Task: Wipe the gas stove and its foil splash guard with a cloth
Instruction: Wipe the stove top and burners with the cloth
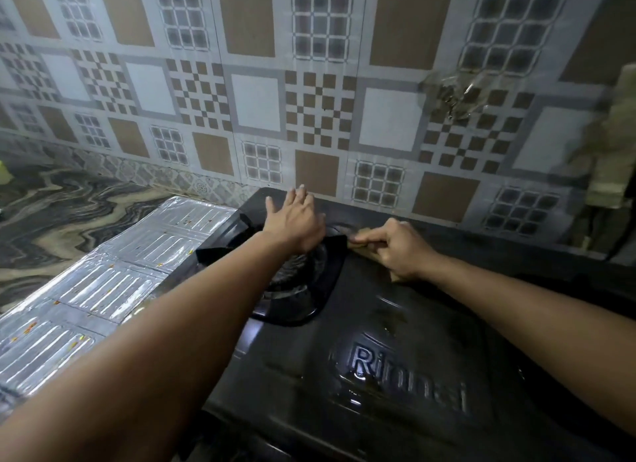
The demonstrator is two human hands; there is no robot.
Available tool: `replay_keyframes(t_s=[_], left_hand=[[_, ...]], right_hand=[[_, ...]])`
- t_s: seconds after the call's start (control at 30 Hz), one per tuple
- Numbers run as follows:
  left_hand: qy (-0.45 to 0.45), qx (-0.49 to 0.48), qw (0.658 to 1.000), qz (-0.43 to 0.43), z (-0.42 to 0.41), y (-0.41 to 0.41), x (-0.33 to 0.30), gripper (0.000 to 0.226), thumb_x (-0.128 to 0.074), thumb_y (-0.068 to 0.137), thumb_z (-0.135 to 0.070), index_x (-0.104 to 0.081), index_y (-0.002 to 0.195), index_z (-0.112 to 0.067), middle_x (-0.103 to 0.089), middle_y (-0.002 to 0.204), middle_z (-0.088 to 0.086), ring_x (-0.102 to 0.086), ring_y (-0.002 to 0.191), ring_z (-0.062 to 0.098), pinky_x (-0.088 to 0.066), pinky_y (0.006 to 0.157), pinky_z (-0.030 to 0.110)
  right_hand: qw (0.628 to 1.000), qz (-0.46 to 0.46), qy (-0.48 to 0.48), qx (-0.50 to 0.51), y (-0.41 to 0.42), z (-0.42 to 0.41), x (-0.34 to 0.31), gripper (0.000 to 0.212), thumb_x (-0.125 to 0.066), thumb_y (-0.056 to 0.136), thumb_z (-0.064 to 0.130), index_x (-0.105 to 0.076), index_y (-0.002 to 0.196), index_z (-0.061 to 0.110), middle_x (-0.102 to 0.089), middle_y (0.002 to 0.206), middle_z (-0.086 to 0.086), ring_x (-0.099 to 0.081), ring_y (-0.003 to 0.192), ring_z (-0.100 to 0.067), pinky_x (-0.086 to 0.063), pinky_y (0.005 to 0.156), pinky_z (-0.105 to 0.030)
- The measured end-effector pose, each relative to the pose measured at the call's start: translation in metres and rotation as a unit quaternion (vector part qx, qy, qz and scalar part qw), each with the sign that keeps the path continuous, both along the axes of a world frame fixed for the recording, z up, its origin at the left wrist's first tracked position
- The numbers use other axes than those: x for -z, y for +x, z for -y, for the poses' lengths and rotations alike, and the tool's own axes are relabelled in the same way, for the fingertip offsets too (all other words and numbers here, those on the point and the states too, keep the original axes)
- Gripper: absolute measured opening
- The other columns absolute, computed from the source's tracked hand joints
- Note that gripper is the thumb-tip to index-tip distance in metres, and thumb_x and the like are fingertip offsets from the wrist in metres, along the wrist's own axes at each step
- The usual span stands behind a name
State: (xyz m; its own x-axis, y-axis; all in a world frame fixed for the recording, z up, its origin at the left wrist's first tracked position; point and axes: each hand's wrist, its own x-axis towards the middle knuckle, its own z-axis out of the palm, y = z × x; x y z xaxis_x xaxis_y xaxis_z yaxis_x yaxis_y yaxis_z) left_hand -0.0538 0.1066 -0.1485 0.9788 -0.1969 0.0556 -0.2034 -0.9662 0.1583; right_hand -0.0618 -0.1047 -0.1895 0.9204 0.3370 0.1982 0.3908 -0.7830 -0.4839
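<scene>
Our left hand (296, 220) lies flat with straight fingers at the back edge of the gas stove (395, 341), just above its burner (296, 282), while our right hand (401, 248), curled, pinches a brownish cloth (364, 246) against the stove top just right of that burner. We judge the cloth could snag on the burner grate, or the left palm could slip on the glossy, wet-looking surface. Left of the stove the foil splash guard (103, 282) lies flat, flecked with orange specks; a hard swipe might crease it. We count two hands, one cloth, one visible burner, one foil sheet
</scene>
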Motion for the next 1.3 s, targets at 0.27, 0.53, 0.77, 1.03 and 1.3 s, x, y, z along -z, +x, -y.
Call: replay_keyframes(t_s=[0.27, 0.53, 0.77, 1.03, 1.3], left_hand=[[0.006, 0.011, 0.999, -0.037, 0.036, 0.004, 0.016, 0.067, -0.020, 0.100, -0.042, -0.007, 0.152, -0.002, 0.003, 0.162, 0.010, 0.008, 0.149, 0.024, 0.006, 0.116, 0.055], [0.033, -0.011, 0.998, -0.050, 0.035, 0.009, 0.021, 0.064, -0.013, 0.101, -0.041, -0.007, 0.152, -0.003, 0.006, 0.162, 0.010, 0.011, 0.148, 0.025, 0.007, 0.115, 0.060], [0.159, 0.058, 0.985, -0.039, 0.060, 0.012, 0.010, 0.066, -0.020, 0.101, -0.042, -0.007, 0.152, -0.002, 0.006, 0.161, 0.015, 0.010, 0.148, 0.031, 0.004, 0.114, 0.064], [0.105, 0.133, 0.985, -0.019, 0.103, 0.026, 0.008, 0.061, -0.027, 0.100, -0.035, -0.015, 0.151, -0.003, -0.002, 0.161, 0.014, 0.004, 0.149, 0.028, 0.000, 0.115, 0.062], [0.099, 0.178, 0.976, -0.078, 0.134, 0.033, 0.014, 0.052, -0.038, 0.098, -0.031, -0.033, 0.147, -0.013, -0.023, 0.157, 0.007, -0.007, 0.148, 0.027, -0.004, 0.113, 0.065]], right_hand=[[0.996, 0.038, -0.020, 0.075, 0.018, 0.004, -0.001, 0.042, -0.057, 0.085, 0.003, -0.068, 0.119, 0.025, -0.063, 0.111, -0.002, -0.056, 0.103, -0.019, -0.043, 0.100, -0.027], [0.952, 0.008, -0.040, 0.303, 0.039, 0.070, -0.009, 0.033, -0.059, 0.090, 0.010, -0.065, 0.121, 0.017, -0.056, 0.120, -0.013, -0.054, 0.101, -0.028, -0.050, 0.084, -0.033], [0.912, 0.017, -0.078, 0.402, 0.028, 0.070, -0.015, 0.025, -0.050, 0.095, 0.011, -0.065, 0.114, 0.005, -0.059, 0.116, -0.019, -0.053, 0.111, -0.034, -0.049, 0.093, -0.044], [0.965, -0.054, -0.055, 0.251, 0.026, 0.063, -0.037, 0.031, -0.064, 0.089, 0.016, -0.067, 0.119, 0.013, -0.064, 0.120, -0.011, -0.059, 0.105, -0.026, -0.048, 0.086, -0.030], [0.893, -0.168, -0.205, 0.363, 0.007, 0.116, -0.059, 0.034, -0.063, 0.087, 0.023, -0.062, 0.116, 0.005, -0.063, 0.105, -0.012, -0.062, 0.093, -0.026, -0.048, 0.068, -0.029]])
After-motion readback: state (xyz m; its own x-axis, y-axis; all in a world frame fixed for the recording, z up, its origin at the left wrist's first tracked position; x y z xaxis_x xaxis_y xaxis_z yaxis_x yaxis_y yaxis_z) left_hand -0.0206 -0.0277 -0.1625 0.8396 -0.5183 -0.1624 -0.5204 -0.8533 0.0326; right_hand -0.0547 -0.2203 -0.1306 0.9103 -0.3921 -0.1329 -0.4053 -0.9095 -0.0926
